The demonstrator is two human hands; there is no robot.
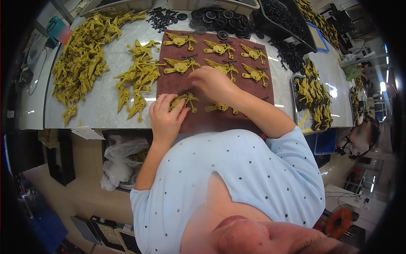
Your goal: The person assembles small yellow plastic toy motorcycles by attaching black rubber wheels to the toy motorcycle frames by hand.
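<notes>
A yellow plastic toy frame lies at the near left of a brown cloth mat. My left hand grips it with the thumb and fingers at its left end, covering part of it. Above it, my right hand is closed with fingertips pressed together; what they hold, if anything, is hidden. Farther off on the mat lie similar yellow frames in rows, such as one at the far left and one at the right, each with a thin black piece at its upper edge. My right hand and forearm partly hide the frames beneath.
A large heap of yellow frames and a smaller pile lie left of the mat. Behind it are black wheels and small black parts. A black bin and a tray of yellow-and-black pieces stand at right.
</notes>
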